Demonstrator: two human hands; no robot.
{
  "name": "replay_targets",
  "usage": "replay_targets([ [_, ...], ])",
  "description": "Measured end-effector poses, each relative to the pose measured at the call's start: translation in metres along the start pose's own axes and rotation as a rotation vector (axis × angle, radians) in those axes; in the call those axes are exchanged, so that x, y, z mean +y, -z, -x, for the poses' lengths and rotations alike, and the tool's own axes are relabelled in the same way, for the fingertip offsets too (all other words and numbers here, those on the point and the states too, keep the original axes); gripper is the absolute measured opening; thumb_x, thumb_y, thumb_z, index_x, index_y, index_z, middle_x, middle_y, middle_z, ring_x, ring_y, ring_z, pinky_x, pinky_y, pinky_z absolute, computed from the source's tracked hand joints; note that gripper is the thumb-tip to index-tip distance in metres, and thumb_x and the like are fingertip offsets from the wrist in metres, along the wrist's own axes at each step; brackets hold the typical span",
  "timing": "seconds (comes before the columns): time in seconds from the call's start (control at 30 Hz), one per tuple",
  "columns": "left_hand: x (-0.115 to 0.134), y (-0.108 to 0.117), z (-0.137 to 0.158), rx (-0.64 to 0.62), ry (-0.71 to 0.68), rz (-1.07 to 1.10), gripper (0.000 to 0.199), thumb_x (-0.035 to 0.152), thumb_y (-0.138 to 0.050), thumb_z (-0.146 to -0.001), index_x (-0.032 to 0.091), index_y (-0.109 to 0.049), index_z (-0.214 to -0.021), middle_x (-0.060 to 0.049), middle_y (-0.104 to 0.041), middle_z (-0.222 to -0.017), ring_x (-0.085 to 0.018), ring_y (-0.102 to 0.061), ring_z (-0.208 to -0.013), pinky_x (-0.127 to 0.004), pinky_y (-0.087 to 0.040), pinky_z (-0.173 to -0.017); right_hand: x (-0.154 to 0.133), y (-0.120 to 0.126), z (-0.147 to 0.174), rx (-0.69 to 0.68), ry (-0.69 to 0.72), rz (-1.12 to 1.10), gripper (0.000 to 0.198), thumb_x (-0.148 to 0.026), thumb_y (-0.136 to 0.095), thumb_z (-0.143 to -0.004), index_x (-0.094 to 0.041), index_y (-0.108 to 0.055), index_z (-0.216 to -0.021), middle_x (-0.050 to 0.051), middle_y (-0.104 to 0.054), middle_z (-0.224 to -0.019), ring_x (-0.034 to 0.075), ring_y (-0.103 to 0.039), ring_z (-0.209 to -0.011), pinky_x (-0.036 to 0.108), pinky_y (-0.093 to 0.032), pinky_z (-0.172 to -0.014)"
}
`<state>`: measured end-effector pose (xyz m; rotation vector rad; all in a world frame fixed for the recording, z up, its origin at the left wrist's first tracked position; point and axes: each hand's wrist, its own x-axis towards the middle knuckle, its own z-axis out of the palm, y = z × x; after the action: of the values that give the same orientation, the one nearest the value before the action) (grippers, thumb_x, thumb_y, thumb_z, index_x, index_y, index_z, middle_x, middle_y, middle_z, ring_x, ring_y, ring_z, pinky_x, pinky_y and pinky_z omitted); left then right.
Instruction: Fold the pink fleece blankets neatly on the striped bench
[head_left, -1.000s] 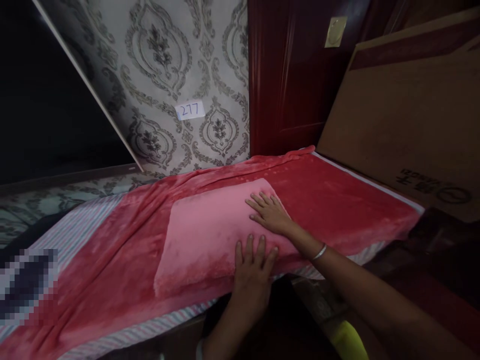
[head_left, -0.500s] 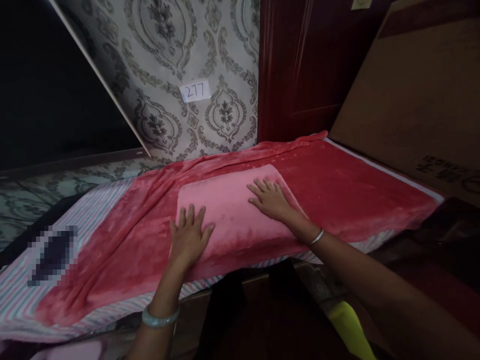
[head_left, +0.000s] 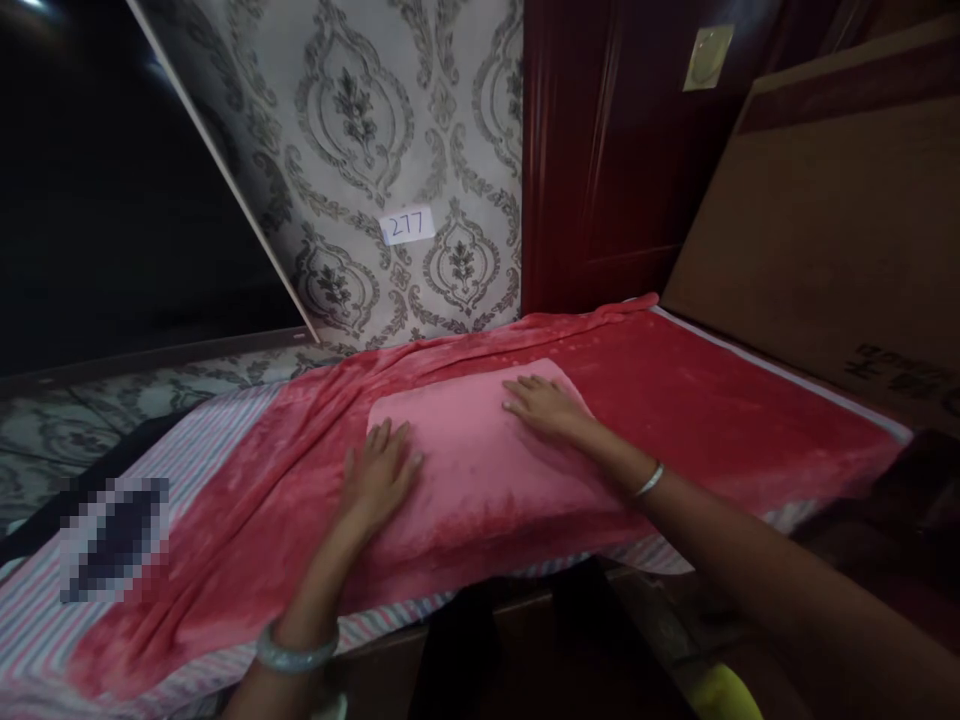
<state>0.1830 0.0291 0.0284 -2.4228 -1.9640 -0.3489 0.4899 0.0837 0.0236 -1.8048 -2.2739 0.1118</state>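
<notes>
Left hand point(head_left: 379, 482) and right hand point(head_left: 549, 410) are spread flat on pink plush bundle point(head_left: 465, 455), seemingly already folded. Red blanket point(head_left: 712, 405) is left creased.

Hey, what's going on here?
A person has both bare hands spread on a light-pink plush piece: the left hand at its left edge, the right hand on its far right part. I can't tell whether it's folded cloth or a cushion. It lies on a red blanket, with a striped sheet showing beneath. Neither hand is gripping anything.
</notes>
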Motion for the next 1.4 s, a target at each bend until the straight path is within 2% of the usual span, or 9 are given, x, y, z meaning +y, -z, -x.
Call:
replay_targets([
  [0.17, 0.033, 0.024, -0.079, -0.057, -0.025, 0.010, 0.059, 0.043, -0.042, -0.100, 0.019, -0.043, -0.154, -0.015, -0.038, -0.163, -0.031, -0.031, -0.153, -0.058, -0.024, -0.123, -0.024, 0.022, -0.039, 0.041, -0.062, -0.023, 0.053, -0.046, -0.037, -0.106, -0.023, -0.051, -0.151, 0.012, -0.041, -0.161, 0.035, -0.033, -0.149, 0.063, -0.024, -0.119],
  [0.3, 0.046, 0.005, -0.116, -0.104, 0.074, -0.029, 0.059, 0.044, -0.036, -0.101, 0.019, -0.042, -0.154, -0.016, -0.038, -0.163, -0.034, -0.031, -0.153, -0.063, -0.020, -0.123, -0.019, 0.007, -0.049, 0.017, -0.144, -0.015, 0.051, -0.044, -0.035, -0.107, -0.021, -0.055, -0.147, 0.014, -0.044, -0.159, 0.035, -0.034, -0.148, 0.064, -0.021, -0.119],
  [0.43, 0.033, -0.034, -0.117, -0.065, 0.101, -0.063, 0.058, 0.046, -0.028, -0.104, 0.020, -0.044, -0.153, -0.017, -0.042, -0.161, -0.034, -0.035, -0.151, -0.065, -0.022, -0.121, 0.002, -0.024, -0.047, 0.103, -0.121, -0.020, 0.049, -0.043, -0.036, -0.106, -0.020, -0.054, -0.146, 0.014, -0.049, -0.155, 0.031, -0.039, -0.145, 0.060, -0.022, -0.118],
  [0.53, 0.025, -0.047, -0.114, -0.041, 0.086, -0.064, 0.060, 0.047, -0.027, -0.104, 0.018, -0.043, -0.154, -0.017, -0.044, -0.160, -0.035, -0.036, -0.150, -0.065, -0.022, -0.121, 0.010, -0.037, -0.048, 0.164, -0.106, -0.043, 0.048, -0.044, -0.036, -0.106, -0.021, -0.056, -0.143, 0.013, -0.055, -0.149, 0.030, -0.044, -0.139, 0.059, -0.023, -0.118],
  [0.87, 0.026, -0.043, -0.121, -0.014, 0.131, -0.082, 0.057, 0.044, -0.033, -0.103, 0.019, -0.048, -0.152, -0.016, -0.045, -0.159, -0.031, -0.040, -0.149, -0.060, -0.028, -0.121, 0.009, -0.034, -0.056, 0.135, -0.155, -0.095, 0.047, -0.043, -0.037, -0.107, -0.022, -0.056, -0.145, 0.011, -0.053, -0.151, 0.028, -0.041, -0.140, 0.055, -0.019, -0.120],
  [1.0, 0.025, -0.042, -0.121, -0.009, 0.140, -0.072, 0.057, 0.042, -0.031, -0.103, 0.015, -0.048, -0.151, -0.018, -0.046, -0.158, -0.030, -0.039, -0.149, -0.059, -0.026, -0.122, 0.011, -0.034, -0.055, 0.152, -0.148, -0.116, 0.046, -0.041, -0.036, -0.107, -0.023, -0.056, -0.144, 0.009, -0.055, -0.149, 0.027, -0.043, -0.139, 0.053, -0.020, -0.120],
  [1.17, 0.023, -0.042, -0.125, -0.040, 0.148, -0.049, 0.058, 0.043, -0.030, -0.103, 0.017, -0.045, -0.153, -0.017, -0.043, -0.160, -0.029, -0.036, -0.151, -0.059, -0.024, -0.123, 0.009, -0.028, -0.056, 0.146, -0.143, -0.113, 0.046, -0.040, -0.034, -0.107, -0.022, -0.059, -0.142, 0.010, -0.057, -0.147, 0.026, -0.044, -0.138, 0.051, -0.023, -0.119],
  [1.33, 0.017, -0.051, -0.129, 0.012, 0.145, -0.002, 0.057, 0.045, -0.033, -0.102, 0.020, -0.047, -0.151, -0.015, -0.044, -0.160, -0.029, -0.037, -0.151, -0.060, -0.024, -0.122, 0.018, -0.016, -0.060, 0.050, -0.252, -0.066, 0.050, -0.045, -0.036, -0.105, -0.022, -0.058, -0.144, 0.013, -0.050, -0.154, 0.032, -0.035, -0.146, 0.062, -0.013, -0.120],
  [1.4, 0.013, -0.054, -0.129, 0.089, 0.131, 0.010, 0.055, 0.043, -0.032, -0.102, 0.020, -0.053, -0.147, -0.016, -0.049, -0.156, -0.029, -0.041, -0.147, -0.059, -0.027, -0.121, 0.027, -0.014, -0.059, 0.036, -0.313, -0.107, 0.052, -0.046, -0.035, -0.105, -0.024, -0.053, -0.149, 0.012, -0.048, -0.156, 0.034, -0.031, -0.148, 0.065, -0.018, -0.118],
])
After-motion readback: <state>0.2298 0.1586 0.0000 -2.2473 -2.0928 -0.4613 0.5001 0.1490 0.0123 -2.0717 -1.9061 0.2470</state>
